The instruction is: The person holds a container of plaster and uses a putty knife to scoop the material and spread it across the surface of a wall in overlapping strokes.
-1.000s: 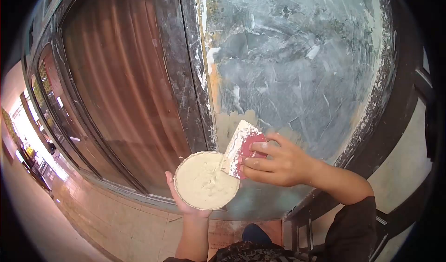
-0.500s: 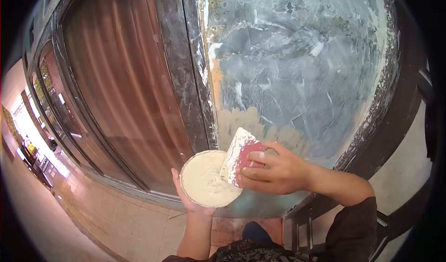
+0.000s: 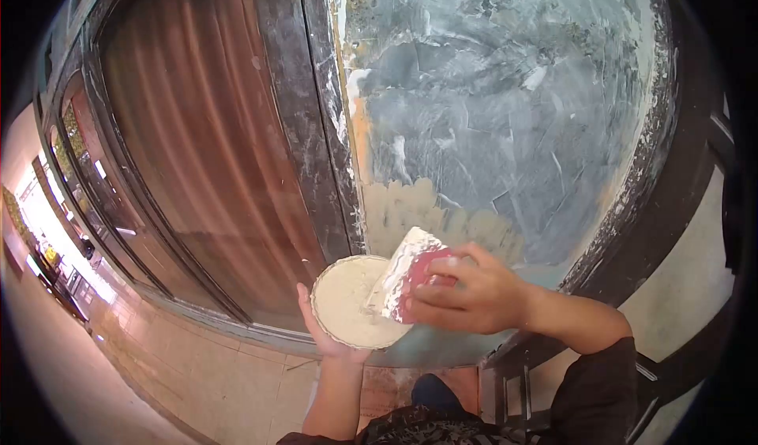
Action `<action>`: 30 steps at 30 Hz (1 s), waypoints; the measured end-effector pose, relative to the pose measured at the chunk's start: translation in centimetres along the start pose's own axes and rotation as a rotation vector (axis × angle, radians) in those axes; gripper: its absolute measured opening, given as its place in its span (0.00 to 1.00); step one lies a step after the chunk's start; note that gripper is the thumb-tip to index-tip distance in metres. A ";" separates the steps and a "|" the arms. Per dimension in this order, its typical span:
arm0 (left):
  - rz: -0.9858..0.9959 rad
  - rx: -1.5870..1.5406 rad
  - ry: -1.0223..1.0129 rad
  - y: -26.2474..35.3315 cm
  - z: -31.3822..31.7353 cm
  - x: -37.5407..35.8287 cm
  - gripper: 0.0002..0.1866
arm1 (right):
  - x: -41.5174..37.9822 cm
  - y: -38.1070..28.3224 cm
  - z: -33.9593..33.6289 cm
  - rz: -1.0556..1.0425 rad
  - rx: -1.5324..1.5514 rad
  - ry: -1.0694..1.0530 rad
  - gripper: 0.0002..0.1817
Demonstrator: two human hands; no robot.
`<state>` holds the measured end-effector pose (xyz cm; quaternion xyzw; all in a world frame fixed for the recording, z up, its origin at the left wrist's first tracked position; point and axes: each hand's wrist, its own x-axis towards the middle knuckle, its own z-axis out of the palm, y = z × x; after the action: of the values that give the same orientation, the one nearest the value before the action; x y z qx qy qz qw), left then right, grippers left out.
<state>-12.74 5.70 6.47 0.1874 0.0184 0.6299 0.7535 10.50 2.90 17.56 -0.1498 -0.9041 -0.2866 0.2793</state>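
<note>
Cream paste (image 3: 339, 303) in round bowl (image 3: 313, 295), near and left of scene centre; surface roughened beside scraper (image 3: 430, 267). Left hand (image 3: 325, 344): cups bowl from beneath, half open, fingers up along left side; holds it with mouth facing up. Right hand (image 3: 478, 291): grips red part of scraper, fingers curled closed around it. Scraper: slants over right part of bowl, white residue along left half; lower edge at paste, depth of any dip impossible to tell. Farther off: grey-blue panel (image 3: 489, 121), streaked white, with beige patch (image 3: 403, 204) at near left, just beyond scraper. To left: brown curtain (image 3: 189, 113), with dark frame (image 3: 288, 90) between it and panel. Near right: dark sleeve (image 3: 592, 390). Near left: tiled floor (image 3: 221, 366).
</note>
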 end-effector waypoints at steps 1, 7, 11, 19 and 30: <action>-0.003 -0.031 0.002 0.0 0.0 0.0 0.49 | 0.1 0.2 -0.3 0.031 -0.023 0.011 0.12; -0.026 0.037 0.078 -0.2 -1.2 0.2 0.49 | -1.8 3.9 -0.9 0.403 0.001 0.118 0.11; -0.034 0.028 0.066 0.0 -1.8 0.4 0.50 | -3.6 6.4 -1.0 0.759 0.056 0.196 0.09; -0.079 -0.060 -0.043 0.3 -1.5 0.2 0.50 | -5.8 8.8 1.8 0.911 -0.015 0.113 0.14; -0.020 0.029 0.025 0.3 -1.8 0.2 0.48 | -6.2 9.7 2.5 0.930 -0.032 0.128 0.12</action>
<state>-13.50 6.46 4.91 0.1901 0.0389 0.6245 0.7565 18.62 11.40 16.44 -0.5255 -0.7174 -0.1535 0.4308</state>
